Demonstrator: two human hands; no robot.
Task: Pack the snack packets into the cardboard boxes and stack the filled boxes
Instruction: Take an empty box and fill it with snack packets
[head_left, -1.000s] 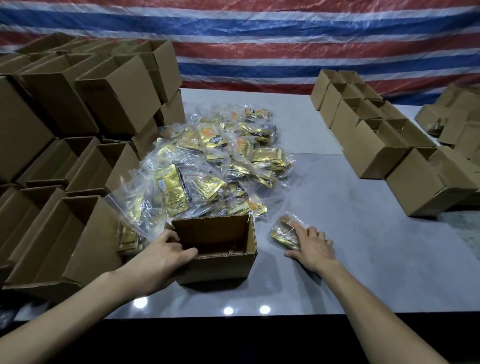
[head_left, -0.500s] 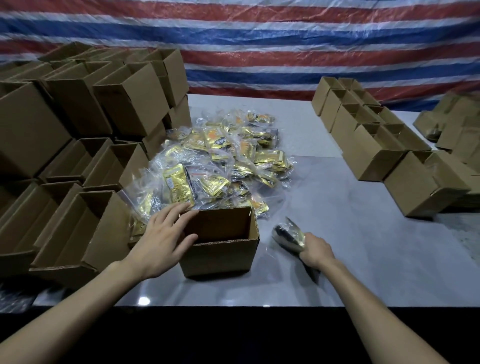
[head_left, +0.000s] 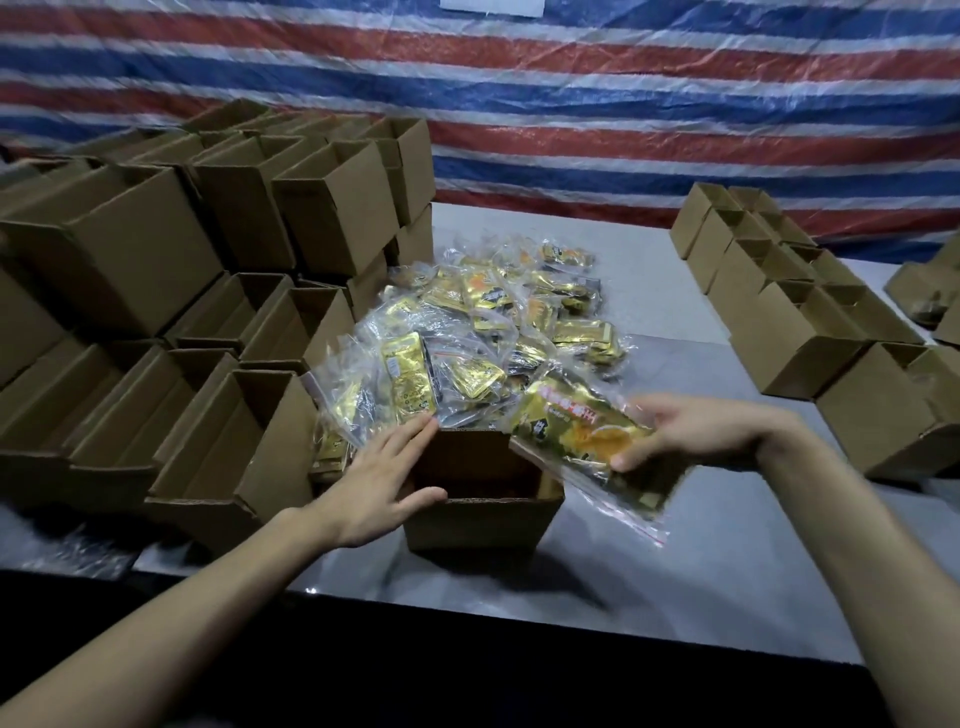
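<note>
An open cardboard box (head_left: 483, 522) stands on the grey table near its front edge. My left hand (head_left: 382, 480) rests on the box's left rim, fingers straight, thumb over the near edge. My right hand (head_left: 696, 431) grips a clear bag of gold snack packets (head_left: 582, 439) and holds it tilted above the box's right rim. Behind the box lies a pile of several more gold packets in clear bags (head_left: 493, 332).
Stacks of open cardboard boxes (head_left: 171, 322) fill the table's left side. A row of boxes (head_left: 810, 332) runs along the right. A striped red, white and blue tarp (head_left: 571, 104) hangs behind. Bare grey table (head_left: 675, 561) shows right of the box.
My right hand has lifted the bag of packets off the table and carried it left over the box. My left hand stays at the box's left rim.
</note>
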